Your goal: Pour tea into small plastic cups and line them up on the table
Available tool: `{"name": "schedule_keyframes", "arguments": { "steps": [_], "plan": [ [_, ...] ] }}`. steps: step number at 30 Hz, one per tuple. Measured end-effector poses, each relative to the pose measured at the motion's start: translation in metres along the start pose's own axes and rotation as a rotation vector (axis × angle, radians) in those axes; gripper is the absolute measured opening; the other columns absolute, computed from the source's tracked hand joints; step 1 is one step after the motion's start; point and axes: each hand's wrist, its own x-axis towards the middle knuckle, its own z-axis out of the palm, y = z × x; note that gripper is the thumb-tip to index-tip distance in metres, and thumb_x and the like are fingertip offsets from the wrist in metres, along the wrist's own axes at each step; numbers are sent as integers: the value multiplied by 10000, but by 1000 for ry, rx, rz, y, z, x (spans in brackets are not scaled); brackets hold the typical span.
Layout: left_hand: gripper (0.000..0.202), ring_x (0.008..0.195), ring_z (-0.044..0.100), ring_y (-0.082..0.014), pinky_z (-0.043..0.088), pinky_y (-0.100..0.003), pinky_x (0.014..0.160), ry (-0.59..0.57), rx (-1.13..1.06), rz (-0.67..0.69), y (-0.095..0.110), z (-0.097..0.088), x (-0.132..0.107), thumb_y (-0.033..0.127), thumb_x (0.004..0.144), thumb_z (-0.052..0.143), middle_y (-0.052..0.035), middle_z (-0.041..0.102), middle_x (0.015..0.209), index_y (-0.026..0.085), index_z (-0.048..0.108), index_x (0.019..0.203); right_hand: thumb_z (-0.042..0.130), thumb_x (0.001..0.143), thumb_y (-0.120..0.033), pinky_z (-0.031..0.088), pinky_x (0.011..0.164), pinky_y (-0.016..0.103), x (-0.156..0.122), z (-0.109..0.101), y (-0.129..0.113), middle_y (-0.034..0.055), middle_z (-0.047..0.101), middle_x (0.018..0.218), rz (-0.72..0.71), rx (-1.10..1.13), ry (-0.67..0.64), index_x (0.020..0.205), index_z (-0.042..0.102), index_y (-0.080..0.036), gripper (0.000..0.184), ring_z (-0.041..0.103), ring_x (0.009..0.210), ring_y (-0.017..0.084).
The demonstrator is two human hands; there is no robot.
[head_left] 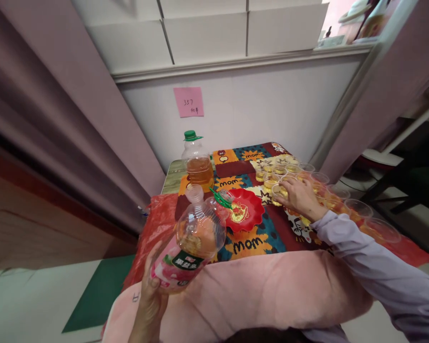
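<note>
My left hand [153, 281] is wrapped round the lower side of a large clear juice bottle [188, 259] with a pink label. The bottle leans to the right, its neck [195, 193] uncapped, with amber juice inside. On the right, my right hand [302, 195] reaches over rows of clear plastic cups holding yellow liquid. Its thumb and fingers close on the rim of one plastic cup [278, 194] at the left of the group. A red scalloped plate [252, 209] lies between the hands, with a green plastic strip [221, 197] at its left edge.
A second juice bottle [199, 166] with a green cap stands at the back left. More cups [379, 230] run along the right edge. A patterned mat [250, 245] covers the table, before a white wall with a pink note [188, 102]. Pink plush cloth [243, 286] lies in front.
</note>
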Motion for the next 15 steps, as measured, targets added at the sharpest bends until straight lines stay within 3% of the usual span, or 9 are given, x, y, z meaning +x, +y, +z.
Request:
{"name": "schedule_keyframes", "arguments": {
  "steps": [3, 5, 9, 15],
  "plan": [
    [1054, 1507, 706, -509, 619, -658, 1220, -14, -6, -12, -2, -2, -2, 683, 692, 1066, -178, 759, 1627, 297, 701, 1602, 730, 1068, -509, 483, 1194, 607, 5, -9, -12, 256, 829, 1436, -51, 91, 99, 1395, 814, -173, 477, 754, 1318, 444],
    [1060, 1519, 698, -507, 613, -653, 1229, -8, -3, -9, -3, -3, -2, 694, 692, 1061, -179, 759, 1626, 297, 697, 1605, 734, 1070, -472, 550, 1140, 547, 9, -15, -32, 229, 851, 1390, -90, 228, 135, 1353, 831, -185, 415, 787, 1265, 411],
    [1056, 1514, 701, -507, 617, -663, 1219, 8, 1, -3, -4, -4, -2, 701, 692, 1053, -171, 767, 1617, 303, 700, 1604, 705, 1102, -385, 627, 983, 422, 23, -23, -98, 131, 898, 1173, -151, 488, 87, 1186, 870, -243, 234, 839, 1061, 315],
    [1018, 1498, 717, -472, 631, -596, 1219, 10, 12, -7, -4, -5, -5, 661, 720, 1046, -138, 761, 1627, 317, 710, 1617, 745, 1066, -264, 652, 935, 351, 57, -33, -201, 85, 897, 1174, -360, 609, 24, 1138, 878, -267, 152, 835, 1053, 269]
  ]
}}
